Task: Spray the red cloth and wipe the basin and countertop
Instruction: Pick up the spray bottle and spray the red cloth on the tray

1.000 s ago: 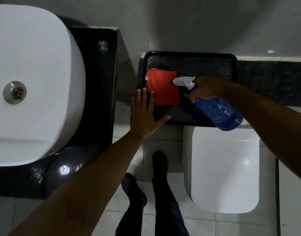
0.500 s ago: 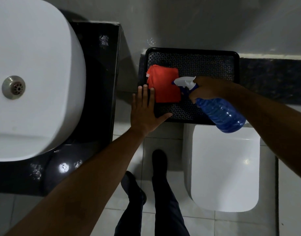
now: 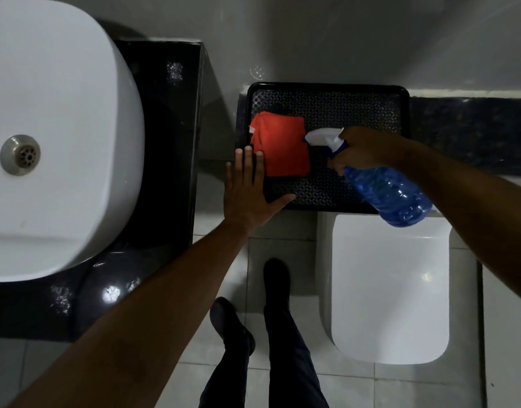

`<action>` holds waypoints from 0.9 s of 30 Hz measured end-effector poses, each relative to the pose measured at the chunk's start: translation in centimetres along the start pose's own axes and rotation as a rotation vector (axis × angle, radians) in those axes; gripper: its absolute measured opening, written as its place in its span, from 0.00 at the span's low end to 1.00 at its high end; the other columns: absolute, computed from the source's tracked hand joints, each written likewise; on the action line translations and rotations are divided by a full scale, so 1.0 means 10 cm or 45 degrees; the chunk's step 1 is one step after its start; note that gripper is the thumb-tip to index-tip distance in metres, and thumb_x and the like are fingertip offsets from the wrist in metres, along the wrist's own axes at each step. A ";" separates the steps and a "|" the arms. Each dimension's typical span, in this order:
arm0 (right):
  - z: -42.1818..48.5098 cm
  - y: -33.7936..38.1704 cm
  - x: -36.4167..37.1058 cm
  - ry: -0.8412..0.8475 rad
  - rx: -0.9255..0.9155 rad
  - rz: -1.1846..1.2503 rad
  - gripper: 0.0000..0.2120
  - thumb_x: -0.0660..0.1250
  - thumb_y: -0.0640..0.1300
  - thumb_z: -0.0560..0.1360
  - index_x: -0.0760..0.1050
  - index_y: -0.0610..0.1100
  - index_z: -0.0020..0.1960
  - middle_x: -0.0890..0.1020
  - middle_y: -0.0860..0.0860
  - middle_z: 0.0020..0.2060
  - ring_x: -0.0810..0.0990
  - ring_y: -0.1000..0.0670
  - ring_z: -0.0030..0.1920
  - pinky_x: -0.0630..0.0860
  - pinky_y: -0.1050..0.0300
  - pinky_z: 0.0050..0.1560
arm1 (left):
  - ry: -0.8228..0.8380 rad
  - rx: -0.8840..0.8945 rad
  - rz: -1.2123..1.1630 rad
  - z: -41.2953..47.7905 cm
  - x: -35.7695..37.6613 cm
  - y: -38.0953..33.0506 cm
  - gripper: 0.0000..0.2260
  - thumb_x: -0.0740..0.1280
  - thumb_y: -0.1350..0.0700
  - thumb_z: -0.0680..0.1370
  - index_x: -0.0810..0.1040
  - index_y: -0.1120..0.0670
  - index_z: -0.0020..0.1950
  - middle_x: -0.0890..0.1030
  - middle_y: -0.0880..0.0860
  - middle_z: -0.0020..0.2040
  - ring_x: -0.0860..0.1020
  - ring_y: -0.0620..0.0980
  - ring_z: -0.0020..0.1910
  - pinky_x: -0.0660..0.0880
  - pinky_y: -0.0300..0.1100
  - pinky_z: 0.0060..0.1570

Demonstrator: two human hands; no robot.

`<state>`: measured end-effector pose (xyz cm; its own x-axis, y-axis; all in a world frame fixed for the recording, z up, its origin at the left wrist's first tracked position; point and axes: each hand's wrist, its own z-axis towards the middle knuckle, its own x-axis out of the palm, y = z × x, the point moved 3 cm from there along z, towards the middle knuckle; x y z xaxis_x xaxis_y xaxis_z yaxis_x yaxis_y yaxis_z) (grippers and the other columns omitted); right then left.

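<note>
A folded red cloth (image 3: 280, 145) lies in the left part of a black patterned tray (image 3: 356, 113). My right hand (image 3: 362, 148) grips a blue spray bottle (image 3: 389, 195) by its white trigger head, whose nozzle points left at the cloth's right edge. My left hand (image 3: 250, 189) lies flat with fingers spread on the tray's front left corner, fingertips touching the cloth's left side. The white basin (image 3: 62, 136) with a metal drain sits on the black countertop (image 3: 165, 142) at the left.
A white toilet (image 3: 389, 287) stands below the tray on the right. My legs and dark shoes (image 3: 277, 278) are on the pale tiled floor. A dark speckled ledge (image 3: 471, 131) runs right from the tray along the grey wall.
The view has shifted slightly. Both hands, the bottle and the cloth hold nearly the same positions.
</note>
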<state>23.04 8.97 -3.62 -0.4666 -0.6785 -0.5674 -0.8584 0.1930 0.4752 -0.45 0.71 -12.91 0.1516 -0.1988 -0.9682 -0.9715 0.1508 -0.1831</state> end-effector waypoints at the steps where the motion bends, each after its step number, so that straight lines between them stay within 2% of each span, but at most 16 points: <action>1: -0.01 -0.02 0.02 0.041 0.002 -0.016 0.10 0.73 0.43 0.58 0.76 0.49 0.37 0.82 0.47 0.34 0.80 0.47 0.36 0.78 0.54 0.36 | 0.003 0.000 0.001 0.00 0.00 0.00 0.53 0.50 0.21 0.70 0.46 0.57 0.82 0.47 0.61 0.82 0.45 0.60 0.81 0.45 0.61 0.78; 7: -0.05 -0.08 0.05 -0.029 -0.029 -0.052 0.10 0.74 0.42 0.59 0.74 0.50 0.34 0.79 0.50 0.33 0.78 0.49 0.36 0.70 0.59 0.31 | 0.031 -0.009 0.003 0.00 -0.02 0.00 0.53 0.48 0.20 0.69 0.45 0.57 0.82 0.47 0.61 0.82 0.44 0.59 0.81 0.44 0.60 0.79; 9: -0.06 -0.11 -0.03 -0.084 -0.070 0.011 0.09 0.73 0.40 0.58 0.76 0.49 0.35 0.80 0.54 0.33 0.80 0.49 0.37 0.71 0.62 0.30 | 0.015 -0.013 0.009 0.00 -0.02 0.00 0.53 0.48 0.20 0.69 0.46 0.57 0.82 0.47 0.60 0.82 0.45 0.59 0.81 0.44 0.60 0.79; 10: -0.10 -0.08 -0.09 -0.112 -0.134 0.094 0.11 0.72 0.39 0.58 0.78 0.50 0.38 0.81 0.58 0.35 0.81 0.52 0.40 0.73 0.67 0.32 | 0.014 -0.013 0.013 0.00 -0.02 0.00 0.53 0.48 0.20 0.70 0.46 0.57 0.82 0.48 0.60 0.82 0.45 0.59 0.81 0.44 0.60 0.79; 12: -0.20 -0.02 -0.24 -0.184 -0.275 0.291 0.28 0.69 0.38 0.58 0.77 0.61 0.54 0.81 0.68 0.47 0.79 0.64 0.49 0.71 0.76 0.42 | 0.020 -0.013 0.021 0.00 0.00 -0.01 0.53 0.47 0.20 0.70 0.45 0.56 0.82 0.47 0.59 0.83 0.44 0.58 0.81 0.44 0.61 0.78; 13: -0.22 -0.02 -0.31 -0.261 -0.296 0.384 0.31 0.68 0.39 0.58 0.76 0.62 0.57 0.82 0.68 0.49 0.78 0.65 0.51 0.72 0.74 0.44 | 0.022 -0.014 0.027 0.00 0.00 0.00 0.53 0.47 0.20 0.70 0.44 0.56 0.82 0.47 0.58 0.83 0.44 0.58 0.81 0.44 0.62 0.78; 14: -0.22 -0.02 -0.39 -0.378 -0.293 0.450 0.28 0.67 0.41 0.57 0.78 0.58 0.56 0.84 0.61 0.48 0.81 0.60 0.50 0.76 0.66 0.43 | 0.023 -0.015 0.032 0.01 0.01 0.01 0.53 0.47 0.20 0.70 0.44 0.56 0.82 0.46 0.58 0.83 0.44 0.58 0.81 0.44 0.63 0.78; 16: -0.22 -0.01 -0.54 -0.656 -0.320 0.516 0.21 0.68 0.43 0.58 0.78 0.40 0.51 0.85 0.42 0.45 0.83 0.46 0.45 0.79 0.47 0.43 | 0.015 -0.013 0.035 0.01 0.02 0.01 0.52 0.46 0.20 0.70 0.44 0.54 0.82 0.46 0.58 0.83 0.44 0.58 0.81 0.44 0.64 0.78; 17: -0.24 0.00 -0.58 -0.769 -0.365 0.542 0.19 0.69 0.42 0.60 0.77 0.35 0.49 0.83 0.37 0.44 0.81 0.41 0.43 0.78 0.43 0.42 | 0.011 -0.008 0.035 0.01 0.02 0.01 0.51 0.46 0.20 0.70 0.43 0.54 0.82 0.46 0.58 0.83 0.44 0.58 0.81 0.43 0.64 0.77; 18: -0.25 0.01 -0.58 -0.860 -0.418 0.570 0.17 0.69 0.39 0.62 0.76 0.34 0.50 0.81 0.34 0.45 0.80 0.38 0.43 0.78 0.42 0.44 | 0.007 -0.002 0.038 0.01 0.02 0.01 0.51 0.45 0.20 0.70 0.43 0.52 0.82 0.46 0.58 0.83 0.44 0.59 0.81 0.42 0.64 0.77; 19: -0.25 0.02 -0.56 -0.923 -0.464 0.605 0.17 0.69 0.37 0.65 0.76 0.37 0.53 0.81 0.35 0.47 0.80 0.38 0.45 0.78 0.44 0.46 | 0.000 0.008 0.044 0.01 0.02 0.00 0.50 0.45 0.20 0.71 0.42 0.51 0.82 0.46 0.58 0.83 0.44 0.59 0.81 0.42 0.64 0.77; 21: -0.24 0.05 -0.48 -1.028 -0.529 0.684 0.19 0.68 0.35 0.68 0.73 0.44 0.59 0.81 0.42 0.51 0.81 0.45 0.48 0.79 0.52 0.49 | -0.015 0.034 0.055 0.02 0.01 -0.01 0.49 0.46 0.20 0.71 0.42 0.50 0.82 0.46 0.58 0.83 0.44 0.59 0.81 0.42 0.65 0.76; 23: -0.21 0.07 -0.41 -1.131 -0.543 0.748 0.20 0.69 0.37 0.71 0.73 0.50 0.60 0.81 0.48 0.50 0.80 0.51 0.50 0.77 0.54 0.52 | -0.031 0.075 0.072 0.03 -0.01 -0.01 0.48 0.46 0.21 0.72 0.43 0.50 0.82 0.46 0.58 0.83 0.45 0.59 0.81 0.44 0.66 0.76; 27: -0.20 0.08 -0.35 -1.257 -0.547 0.819 0.20 0.69 0.41 0.73 0.70 0.61 0.59 0.81 0.49 0.51 0.79 0.53 0.53 0.76 0.56 0.55 | -0.046 0.140 0.084 0.04 -0.05 -0.03 0.46 0.47 0.22 0.73 0.45 0.49 0.82 0.47 0.58 0.83 0.45 0.60 0.81 0.44 0.67 0.76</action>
<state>24.40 10.08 0.05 -0.8944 0.3083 -0.3242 -0.3641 -0.0805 0.9279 -0.18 1.18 -12.44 0.0967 -0.1502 -0.9839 -0.9540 0.2679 -0.1346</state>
